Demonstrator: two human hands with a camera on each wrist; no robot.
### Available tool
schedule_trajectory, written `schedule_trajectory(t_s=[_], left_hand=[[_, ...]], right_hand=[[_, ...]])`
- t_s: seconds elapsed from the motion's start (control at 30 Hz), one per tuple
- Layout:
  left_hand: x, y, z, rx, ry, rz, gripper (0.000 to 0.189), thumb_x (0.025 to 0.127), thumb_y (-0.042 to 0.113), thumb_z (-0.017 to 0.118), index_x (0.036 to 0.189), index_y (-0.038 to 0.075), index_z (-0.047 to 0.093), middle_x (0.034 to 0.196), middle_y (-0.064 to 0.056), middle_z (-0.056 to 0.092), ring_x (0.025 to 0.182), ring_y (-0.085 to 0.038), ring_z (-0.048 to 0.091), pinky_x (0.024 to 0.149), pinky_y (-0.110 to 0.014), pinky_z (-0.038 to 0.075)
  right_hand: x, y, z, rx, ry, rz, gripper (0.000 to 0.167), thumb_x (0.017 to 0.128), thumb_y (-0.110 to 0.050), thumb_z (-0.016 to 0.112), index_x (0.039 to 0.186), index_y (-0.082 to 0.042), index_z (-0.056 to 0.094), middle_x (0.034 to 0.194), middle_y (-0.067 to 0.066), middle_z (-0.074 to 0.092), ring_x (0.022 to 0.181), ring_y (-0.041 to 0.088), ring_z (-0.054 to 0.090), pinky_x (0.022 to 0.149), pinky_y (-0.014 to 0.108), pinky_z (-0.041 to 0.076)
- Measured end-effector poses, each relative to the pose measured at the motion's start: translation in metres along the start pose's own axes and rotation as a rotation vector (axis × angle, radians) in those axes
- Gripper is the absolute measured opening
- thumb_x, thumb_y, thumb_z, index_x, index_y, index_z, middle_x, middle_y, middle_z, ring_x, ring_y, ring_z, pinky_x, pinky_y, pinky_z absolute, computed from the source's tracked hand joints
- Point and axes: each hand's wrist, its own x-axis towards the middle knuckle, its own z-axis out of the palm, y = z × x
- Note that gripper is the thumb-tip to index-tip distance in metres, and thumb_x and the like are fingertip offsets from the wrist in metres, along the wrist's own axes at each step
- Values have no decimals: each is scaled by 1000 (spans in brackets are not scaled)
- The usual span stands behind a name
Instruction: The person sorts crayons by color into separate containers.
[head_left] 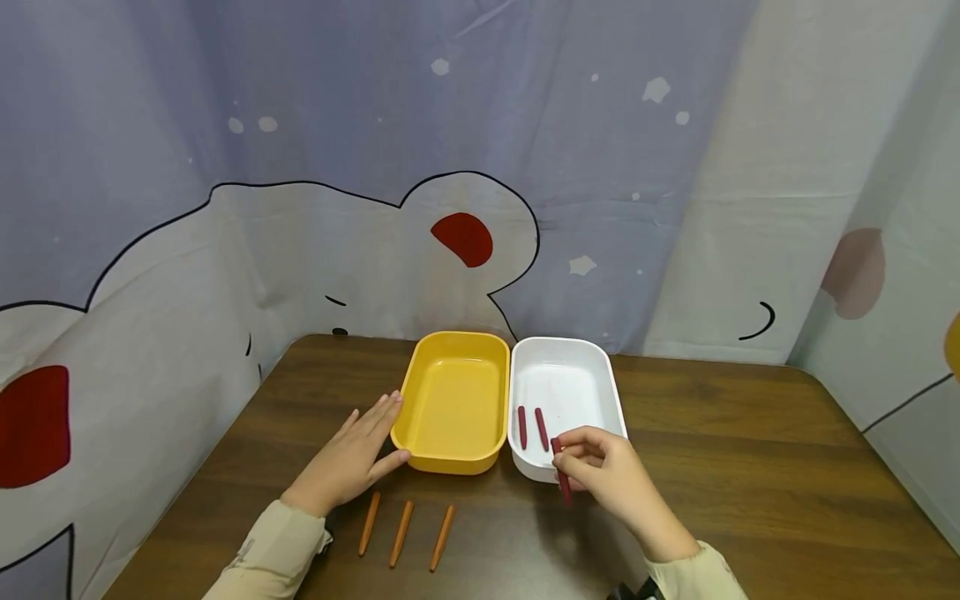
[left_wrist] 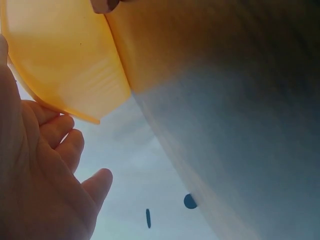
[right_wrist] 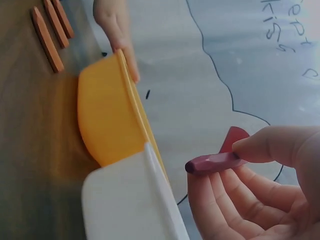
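Note:
My right hand (head_left: 611, 475) pinches a dark red crayon (right_wrist: 212, 164) between thumb and fingers at the near edge of the white tray (head_left: 573, 387). Two more dark red crayons, one on the left (head_left: 522, 427) and one beside it (head_left: 542, 429), lie in that tray. With its fingers extended, my left hand (head_left: 348, 462) rests against the left rim of the yellow tray (head_left: 450, 392), which has nothing in it. In the left wrist view, the fingertips (left_wrist: 62, 122) are at the tray's rim.
Three orange crayons lie apart on the brown wooden table (head_left: 712, 467), in front of the yellow tray: a left one (head_left: 369, 525), a middle one (head_left: 401, 533) and a right one (head_left: 442, 537). A printed curtain (head_left: 360, 250) hangs behind the trays.

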Motion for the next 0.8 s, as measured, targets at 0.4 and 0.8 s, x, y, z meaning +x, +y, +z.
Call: schedule_trajectory(t_s=[0.4,0.8], left_hand=[[2,-1,1,9,-2,4,80,103,52,52,160,2,26,165,-13,28,152,-31,25,119,-62,23],[2,-2,1,11,-8,11,81,103,52,52,161,3,24,165,-12,27,152,-31,25,119,-61,23]], right_hand=[[30,-2,-8,-141,176,-28,18,89,1,70,105,9,70,85,12,70,71,15,68,64,30,62],[66,29,-9,-394,225,-46,19,87,-1,66,104,6,72,84,12,71,65,14,67,57,24,58]])
